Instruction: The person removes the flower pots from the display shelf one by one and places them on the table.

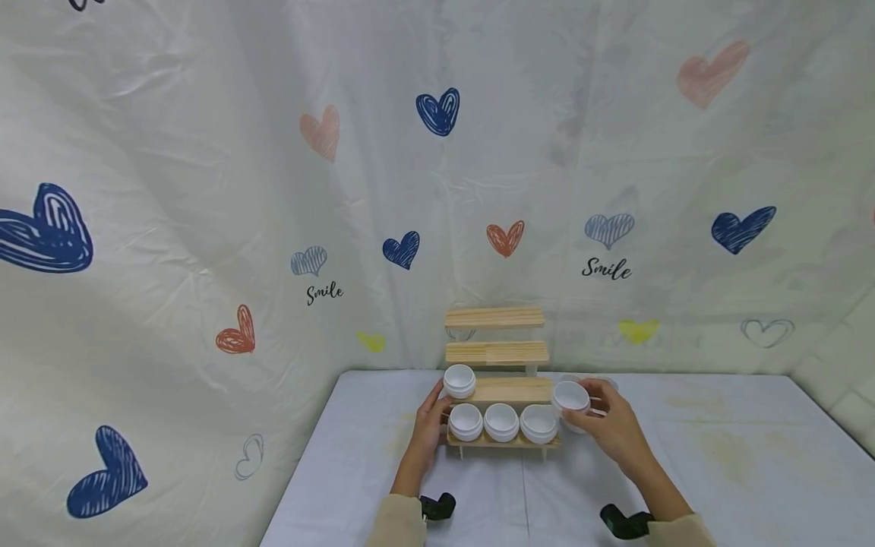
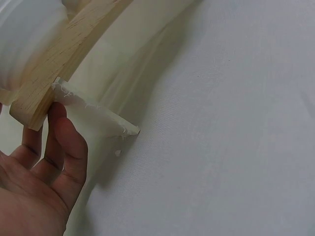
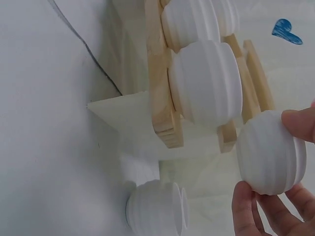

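White cup [image 3: 266, 157] is in my right grip [image 1: 613, 425]: thumb on one side of the wall, fingers on the opposite side, mouth roughly up. It's in the air just off the right end of the stand [image 1: 497, 352], about level with the second shelf up [image 1: 516, 390]. That shelf has one cup [image 1: 459, 380] at its left end, bare wood right of it.

Doing it well, my read: hold the base level, clear the right-hand front-row cup [image 1: 538, 422], come in over the wood, not sideways into its edge. Full base down before easing the pinch, thumb and fingers off evenly. Light squeeze; curved wall could slip if tilted. A bump could shift the whole stand, so bracing the far end makes sense.

Pose: right forearm angles in from the near right, hand outside the stand. Left grip [image 1: 428, 425] is on the stand's left end, fingers curled against the front board [image 2: 64, 59]; no cup in it. Can't tell how firm.

Further out: three cups in total along the front, another cup [image 3: 152, 209] on the desk [image 1: 478, 505] right of the stand, heart-print backdrop [image 1: 519, 167] behind.
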`<state>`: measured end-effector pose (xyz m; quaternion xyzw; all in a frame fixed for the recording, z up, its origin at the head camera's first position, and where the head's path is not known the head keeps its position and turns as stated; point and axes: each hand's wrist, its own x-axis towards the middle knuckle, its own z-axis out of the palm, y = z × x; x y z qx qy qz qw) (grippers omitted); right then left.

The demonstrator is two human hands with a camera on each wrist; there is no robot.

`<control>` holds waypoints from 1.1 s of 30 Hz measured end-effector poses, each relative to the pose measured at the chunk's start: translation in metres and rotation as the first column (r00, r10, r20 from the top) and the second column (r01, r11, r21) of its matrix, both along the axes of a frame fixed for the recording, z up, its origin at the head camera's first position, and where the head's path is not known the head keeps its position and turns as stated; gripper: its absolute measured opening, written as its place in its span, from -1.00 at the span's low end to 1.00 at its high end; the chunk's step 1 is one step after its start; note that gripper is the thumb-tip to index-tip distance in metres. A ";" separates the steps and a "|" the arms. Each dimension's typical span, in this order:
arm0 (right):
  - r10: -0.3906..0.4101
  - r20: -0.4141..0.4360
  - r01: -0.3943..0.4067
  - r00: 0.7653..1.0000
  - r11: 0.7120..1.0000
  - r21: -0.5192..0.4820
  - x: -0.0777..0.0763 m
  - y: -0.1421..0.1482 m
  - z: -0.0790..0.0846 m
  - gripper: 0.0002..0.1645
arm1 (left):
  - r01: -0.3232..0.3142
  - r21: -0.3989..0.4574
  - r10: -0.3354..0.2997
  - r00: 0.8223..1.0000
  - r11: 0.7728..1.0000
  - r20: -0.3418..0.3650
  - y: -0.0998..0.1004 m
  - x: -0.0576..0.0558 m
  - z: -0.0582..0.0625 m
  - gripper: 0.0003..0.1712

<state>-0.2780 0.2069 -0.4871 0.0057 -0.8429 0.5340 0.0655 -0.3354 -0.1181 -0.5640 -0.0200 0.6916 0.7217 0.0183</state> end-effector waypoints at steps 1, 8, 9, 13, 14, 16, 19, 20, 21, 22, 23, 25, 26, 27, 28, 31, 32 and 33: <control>-0.002 0.002 0.002 1.000 1.000 0.001 0.000 0.001 -0.001 -0.15 | 0.000 -0.002 0.000 1.000 1.000 -0.001 0.000 0.000 0.000 -0.31; -0.010 -0.004 0.010 1.000 1.000 0.014 0.003 0.009 -0.007 -0.17 | 0.000 -0.007 0.000 1.000 1.000 -0.005 0.001 0.001 0.000 -0.30; -0.013 -0.003 0.013 1.000 1.000 0.017 0.004 0.010 -0.008 -0.17 | 0.001 -0.009 -0.001 1.000 1.000 -0.009 0.001 0.001 0.000 -0.30; -0.027 0.012 0.027 1.000 0.999 0.034 0.006 0.014 -0.010 -0.15 | -0.002 -0.007 0.002 1.000 1.000 -0.008 0.001 0.001 0.001 -0.30; -0.029 0.018 0.028 0.999 0.999 0.035 0.006 0.015 -0.011 -0.14 | -0.004 -0.004 0.004 1.000 1.000 -0.005 0.001 0.001 0.002 -0.30; -0.032 0.027 0.031 0.999 0.999 0.030 0.007 0.016 -0.012 -0.13 | -0.004 -0.002 0.004 1.000 1.000 -0.004 0.002 0.001 0.003 -0.30; -0.033 0.035 0.031 0.999 0.999 0.033 0.007 0.019 -0.014 -0.10 | 0.001 -0.005 -0.001 1.000 1.000 -0.009 0.001 0.003 0.004 -0.30; -0.033 0.037 0.032 0.999 0.999 0.035 0.007 0.020 -0.015 -0.09 | 0.002 -0.004 -0.002 1.000 1.000 -0.013 0.001 0.003 0.004 -0.30; -0.033 0.037 0.032 0.999 0.999 0.037 0.007 0.021 -0.016 -0.09 | 0.002 -0.005 -0.002 1.000 1.000 -0.012 0.001 0.004 0.004 -0.30; -0.034 0.037 0.033 0.999 0.999 0.040 0.007 0.022 -0.016 -0.10 | 0.002 -0.007 -0.002 1.000 1.000 -0.012 0.001 0.004 0.004 -0.30; -0.037 0.037 0.035 0.999 0.999 0.042 0.008 0.023 -0.017 -0.10 | 0.004 -0.008 -0.004 1.000 1.000 -0.015 0.001 0.004 0.003 -0.30; -0.037 0.036 0.036 0.999 0.999 0.041 0.009 0.025 -0.018 -0.12 | 0.005 -0.007 -0.005 1.000 1.000 -0.015 0.001 0.003 0.003 -0.31; -0.038 0.033 0.037 0.999 0.999 0.040 0.010 0.026 -0.019 -0.12 | 0.005 -0.004 -0.006 1.000 1.000 -0.014 0.001 0.003 0.003 -0.31; -0.039 0.031 0.038 0.999 0.999 0.037 0.010 0.026 -0.020 -0.13 | 0.006 -0.004 -0.006 1.000 1.000 -0.011 0.001 0.003 0.003 -0.31; -0.039 0.029 0.038 0.999 0.999 0.035 0.010 0.027 -0.021 -0.13 | 0.007 -0.002 -0.007 1.000 1.000 -0.012 0.001 0.003 0.003 -0.31; -0.043 0.026 0.043 0.999 0.999 0.032 0.010 0.030 -0.025 -0.13 | 0.011 -0.001 -0.011 1.000 1.000 -0.008 0.001 0.002 0.003 -0.31; -0.046 0.026 0.045 0.999 0.998 0.035 0.010 0.031 -0.027 -0.13 | 0.012 0.001 -0.012 1.000 1.000 -0.005 0.000 0.002 0.003 -0.30; -0.050 0.027 0.049 0.998 0.998 0.037 0.010 0.032 -0.028 -0.13 | 0.016 0.001 -0.016 1.000 1.000 -0.003 0.000 0.002 0.003 -0.30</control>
